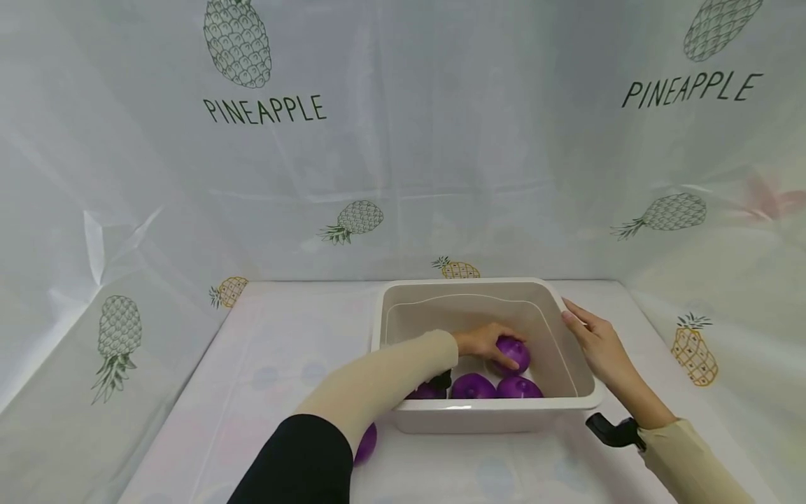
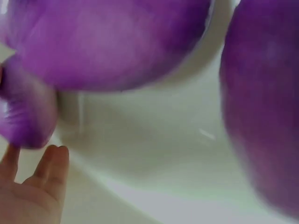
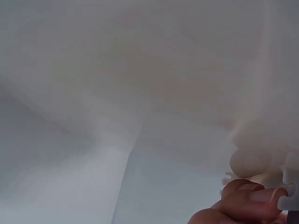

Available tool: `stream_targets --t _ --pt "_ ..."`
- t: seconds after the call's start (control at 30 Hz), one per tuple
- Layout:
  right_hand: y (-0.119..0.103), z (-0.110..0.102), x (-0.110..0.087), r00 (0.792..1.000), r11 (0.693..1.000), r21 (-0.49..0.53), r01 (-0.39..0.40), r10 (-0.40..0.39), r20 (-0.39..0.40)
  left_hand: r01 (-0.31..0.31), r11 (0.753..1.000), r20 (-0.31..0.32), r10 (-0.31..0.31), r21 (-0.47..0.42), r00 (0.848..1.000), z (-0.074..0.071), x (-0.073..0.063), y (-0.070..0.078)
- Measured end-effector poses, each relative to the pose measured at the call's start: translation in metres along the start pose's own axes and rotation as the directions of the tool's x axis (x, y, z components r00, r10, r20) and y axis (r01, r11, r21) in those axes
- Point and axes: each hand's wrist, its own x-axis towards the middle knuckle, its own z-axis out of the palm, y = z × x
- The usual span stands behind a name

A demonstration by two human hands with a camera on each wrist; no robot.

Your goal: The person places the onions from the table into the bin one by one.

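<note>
A white plastic bin point(image 1: 485, 418) stands on the table with several glossy, round purple onions inside. My left hand point(image 1: 486, 341) reaches into it and grips one purple onion point(image 1: 516, 355), thumb in front and fingers over the top. Two more onions, one in the middle point(image 1: 472, 386) and one to its right point(image 1: 518, 387), lie by the near wall; another point(image 1: 428, 390) is partly behind the forearm. In the left wrist view the held onion point(image 2: 28, 105) lies against my fingers. My right hand point(image 1: 601, 343) holds the bin's right rim; the right wrist view shows its curled fingers point(image 3: 247, 200).
Outside the bin, a purple onion point(image 1: 366, 444) lies on the table to the near left, partly covered by my left sleeve. The pale tablecloth point(image 1: 264, 392) meets a hanging pineapple-print sheet point(image 1: 428, 154) at the back and both sides.
</note>
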Motion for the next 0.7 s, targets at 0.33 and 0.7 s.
stream_targets --t 0.33,0.7 --pt "-0.002 0.002 -0.001 1.0 1.0 0.008 -0.01 0.01 0.002 -0.022 0.994 0.177 0.002 0.106 0.984 -0.04 -0.013 0.014" --pt "-0.003 0.002 -0.001 1.0 1.0 0.003 -0.013 0.013 -0.004 -0.03 0.999 0.251 0.018 0.043 0.968 -0.121 -0.048 0.041"
